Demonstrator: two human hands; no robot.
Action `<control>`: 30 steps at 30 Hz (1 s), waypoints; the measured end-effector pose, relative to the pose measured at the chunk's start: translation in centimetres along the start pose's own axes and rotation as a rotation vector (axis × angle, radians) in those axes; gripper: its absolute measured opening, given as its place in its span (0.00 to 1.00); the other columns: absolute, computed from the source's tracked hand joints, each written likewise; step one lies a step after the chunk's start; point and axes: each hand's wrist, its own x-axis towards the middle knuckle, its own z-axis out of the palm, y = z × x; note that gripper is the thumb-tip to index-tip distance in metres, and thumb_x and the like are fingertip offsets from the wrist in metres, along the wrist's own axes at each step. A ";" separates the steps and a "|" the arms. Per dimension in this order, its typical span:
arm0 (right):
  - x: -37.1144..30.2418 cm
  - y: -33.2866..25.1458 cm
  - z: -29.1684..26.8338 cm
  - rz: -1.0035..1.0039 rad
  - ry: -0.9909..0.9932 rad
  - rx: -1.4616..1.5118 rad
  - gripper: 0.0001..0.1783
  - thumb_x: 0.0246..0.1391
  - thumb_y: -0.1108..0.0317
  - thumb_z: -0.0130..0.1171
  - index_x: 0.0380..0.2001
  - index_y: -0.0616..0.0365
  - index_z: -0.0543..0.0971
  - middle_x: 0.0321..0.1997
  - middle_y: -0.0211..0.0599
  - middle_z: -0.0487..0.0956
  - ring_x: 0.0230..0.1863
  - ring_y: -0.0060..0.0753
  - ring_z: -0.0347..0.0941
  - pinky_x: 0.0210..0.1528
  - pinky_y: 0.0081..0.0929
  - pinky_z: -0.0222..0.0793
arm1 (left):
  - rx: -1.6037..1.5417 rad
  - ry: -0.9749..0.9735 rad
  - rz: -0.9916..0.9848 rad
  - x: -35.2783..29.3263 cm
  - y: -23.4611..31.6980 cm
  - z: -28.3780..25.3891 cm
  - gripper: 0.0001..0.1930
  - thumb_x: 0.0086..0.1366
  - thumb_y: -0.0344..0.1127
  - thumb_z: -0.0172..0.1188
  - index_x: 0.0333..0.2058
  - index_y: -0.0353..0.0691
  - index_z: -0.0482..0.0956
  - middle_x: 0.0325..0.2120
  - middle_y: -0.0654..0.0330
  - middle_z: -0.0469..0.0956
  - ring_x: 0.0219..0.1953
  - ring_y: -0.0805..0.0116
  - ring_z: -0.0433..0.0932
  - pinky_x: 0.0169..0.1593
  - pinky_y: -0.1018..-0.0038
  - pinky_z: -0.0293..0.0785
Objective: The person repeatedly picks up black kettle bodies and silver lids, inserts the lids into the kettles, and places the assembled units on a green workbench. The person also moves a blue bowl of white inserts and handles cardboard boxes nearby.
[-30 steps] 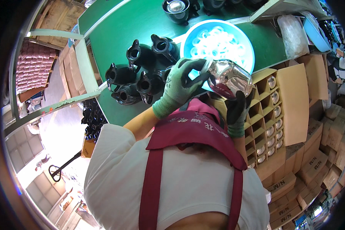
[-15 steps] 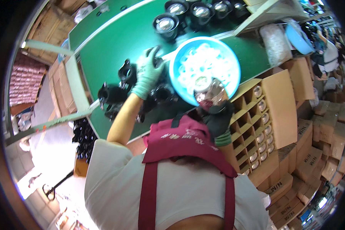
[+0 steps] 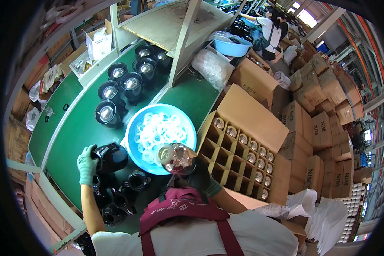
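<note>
My left hand (image 3: pixel 88 165), in a pale green glove, grips a glossy black jug body (image 3: pixel 112 157) lying on its side, its fingers curled over the edge. My right hand (image 3: pixel 202 177), in a dark glove with a green cuff, holds a silvery glass flask liner (image 3: pixel 178 158) with its round mouth pointing left. Partly under the liner is a light blue basin (image 3: pixel 191 123) full of white rings (image 3: pixel 160 132). More black jug bodies (image 3: pixel 137 181) lie in a cluster below my left hand.
Beyond the basin stand several black jugs (image 3: pixel 107 114) with shiny liners inside. A divided carton (image 3: pixel 230 149) of liners sits open on my right. A shelf post (image 3: pixel 184 42) and a stuffed plastic bag (image 3: pixel 212 68) are farther back, near another person (image 3: pixel 269 32). Cartons are stacked at right.
My left hand has taken hold of a black jug body and raised it beside the basin. My right hand still holds the liner. The view has turned toward the right.
</note>
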 end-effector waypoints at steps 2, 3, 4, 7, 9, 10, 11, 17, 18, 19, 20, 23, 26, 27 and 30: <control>0.1 -0.3 -0.7 -0.062 0.024 -0.033 0.38 0.59 0.47 0.53 0.66 0.55 0.58 0.65 0.39 0.68 0.62 0.39 0.68 0.61 0.40 0.68 | -0.261 0.109 -0.064 -1.4 -1.7 -1.7 0.21 0.52 0.29 0.64 0.48 0.42 0.78 0.43 0.54 0.80 0.44 0.59 0.80 0.49 0.68 0.74; 0.1 -0.1 -2.5 0.029 0.076 0.058 0.38 0.59 0.49 0.56 0.66 0.55 0.58 0.64 0.40 0.69 0.61 0.39 0.69 0.59 0.38 0.70 | -0.505 0.046 -0.089 -2.1 -2.2 -2.8 0.19 0.57 0.28 0.62 0.49 0.35 0.77 0.41 0.53 0.82 0.43 0.65 0.80 0.49 0.70 0.75; 0.0 0.0 -2.6 0.069 0.074 0.034 0.38 0.58 0.50 0.57 0.66 0.55 0.59 0.63 0.40 0.70 0.61 0.39 0.70 0.60 0.37 0.70 | -0.842 -0.023 -0.092 -3.0 -0.1 -4.1 0.16 0.61 0.29 0.58 0.47 0.31 0.77 0.40 0.54 0.81 0.42 0.68 0.79 0.48 0.72 0.75; 0.4 0.1 -1.5 0.166 -0.045 0.001 0.35 0.58 0.55 0.59 0.64 0.57 0.62 0.61 0.42 0.71 0.60 0.38 0.70 0.60 0.34 0.70 | -1.153 -0.191 -0.204 -5.8 -0.6 -3.4 0.14 0.63 0.31 0.55 0.46 0.31 0.78 0.38 0.56 0.81 0.38 0.69 0.79 0.45 0.73 0.75; 1.0 0.7 -1.0 0.152 -0.067 -0.188 0.34 0.58 0.59 0.60 0.64 0.59 0.62 0.62 0.39 0.70 0.60 0.35 0.70 0.62 0.34 0.67 | -1.213 -0.224 -0.186 -7.4 1.7 -2.2 0.14 0.62 0.31 0.54 0.45 0.32 0.79 0.37 0.56 0.82 0.35 0.70 0.79 0.41 0.74 0.75; 1.3 1.5 -1.1 0.135 -0.083 -0.241 0.34 0.58 0.60 0.61 0.64 0.58 0.62 0.62 0.38 0.70 0.60 0.34 0.69 0.63 0.34 0.66 | -1.113 -0.436 -0.063 -6.8 5.0 -4.0 0.16 0.61 0.30 0.56 0.47 0.33 0.78 0.38 0.57 0.82 0.37 0.71 0.79 0.43 0.73 0.75; 1.6 2.2 -2.1 0.114 -0.080 -0.291 0.35 0.57 0.61 0.62 0.64 0.58 0.62 0.62 0.37 0.70 0.61 0.33 0.68 0.64 0.33 0.65 | -1.218 -0.484 -0.175 -7.0 7.8 -4.2 0.17 0.60 0.30 0.59 0.48 0.32 0.78 0.39 0.58 0.82 0.38 0.72 0.79 0.45 0.73 0.75; 2.1 -0.2 -0.1 0.127 -0.097 -0.583 0.45 0.45 0.61 0.73 0.65 0.54 0.63 0.65 0.35 0.67 0.65 0.30 0.62 0.67 0.33 0.59 | -1.170 -0.445 -0.027 -7.5 11.2 -3.1 0.26 0.55 0.39 0.70 0.51 0.32 0.77 0.43 0.60 0.81 0.42 0.73 0.78 0.51 0.72 0.73; 1.9 -0.7 -0.5 0.101 -0.128 -0.634 0.46 0.44 0.62 0.74 0.65 0.54 0.63 0.65 0.36 0.67 0.65 0.31 0.62 0.67 0.33 0.58 | -1.147 -0.455 0.005 -7.5 11.5 -3.4 0.27 0.55 0.39 0.70 0.51 0.32 0.76 0.43 0.60 0.81 0.42 0.73 0.78 0.51 0.72 0.73; 1.7 -1.2 -1.0 0.075 -0.158 -0.685 0.46 0.43 0.63 0.74 0.65 0.55 0.63 0.65 0.36 0.67 0.65 0.31 0.62 0.68 0.34 0.57 | -1.136 -0.417 0.041 -7.7 12.4 -3.8 0.28 0.55 0.40 0.70 0.52 0.33 0.77 0.45 0.59 0.81 0.43 0.71 0.79 0.52 0.71 0.73; 1.5 -1.7 -1.6 0.048 -0.187 -0.735 0.47 0.42 0.63 0.75 0.65 0.56 0.63 0.65 0.36 0.67 0.66 0.31 0.61 0.68 0.34 0.56 | -1.015 -0.413 0.140 -7.5 12.8 -4.6 0.28 0.55 0.40 0.70 0.53 0.33 0.76 0.45 0.59 0.81 0.43 0.71 0.78 0.52 0.70 0.73; 1.0 -3.1 -4.1 0.022 -0.224 -0.867 0.49 0.40 0.66 0.74 0.66 0.56 0.62 0.66 0.36 0.66 0.66 0.31 0.60 0.70 0.36 0.54 | -0.827 -0.449 0.348 -6.9 13.5 -5.3 0.31 0.54 0.38 0.71 0.55 0.33 0.74 0.45 0.58 0.81 0.46 0.69 0.79 0.54 0.70 0.72; 0.6 -2.8 -4.4 0.071 -0.186 -0.902 0.49 0.41 0.66 0.74 0.66 0.56 0.61 0.66 0.36 0.66 0.66 0.31 0.60 0.69 0.35 0.55 | -1.220 -0.559 -0.037 -7.8 12.9 -3.5 0.32 0.53 0.36 0.70 0.56 0.35 0.73 0.45 0.54 0.81 0.46 0.63 0.80 0.53 0.71 0.72; 0.4 -2.8 -3.7 0.074 -0.186 -0.906 0.48 0.41 0.66 0.73 0.66 0.56 0.61 0.65 0.36 0.67 0.66 0.31 0.60 0.68 0.35 0.56 | -1.197 -0.555 -0.043 -7.7 11.5 -2.1 0.32 0.51 0.35 0.70 0.56 0.35 0.73 0.46 0.53 0.81 0.47 0.60 0.80 0.54 0.70 0.73; -0.7 -3.3 -0.7 0.032 -0.182 -0.914 0.48 0.42 0.66 0.73 0.66 0.57 0.61 0.64 0.35 0.67 0.65 0.30 0.62 0.66 0.34 0.59 | -0.819 -0.420 0.312 -7.2 14.4 -4.3 0.30 0.53 0.33 0.68 0.55 0.32 0.73 0.48 0.54 0.79 0.49 0.63 0.79 0.56 0.68 0.72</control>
